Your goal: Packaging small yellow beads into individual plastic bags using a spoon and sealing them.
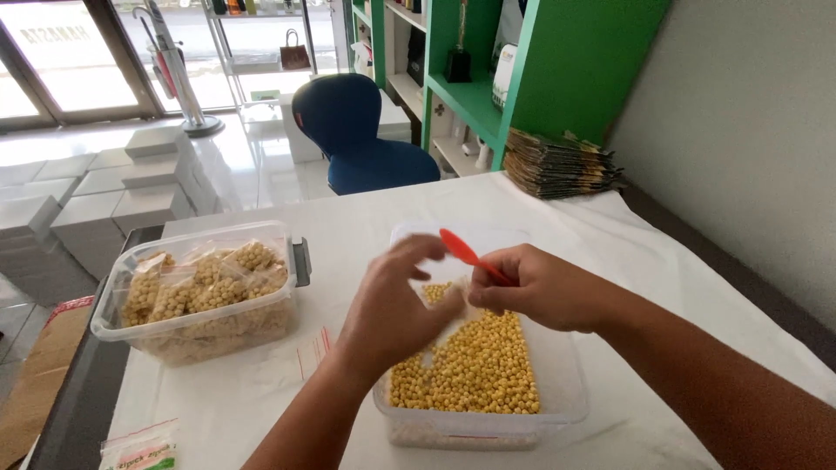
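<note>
Right now the right hand (544, 287) pinches a small red plastic scoop (466, 255) above the clear plastic tub of yellow round pellets (475, 370), while the left hand (392, 309) closes its fingers on what looks like a small clear bag (hard to make out) held over the tub. Keeping the bag mouth wide and low over the pellets should catch spills; a second clear lidded tub of filled packets (205, 292) sits left on the white-covered table (662, 261).
</note>
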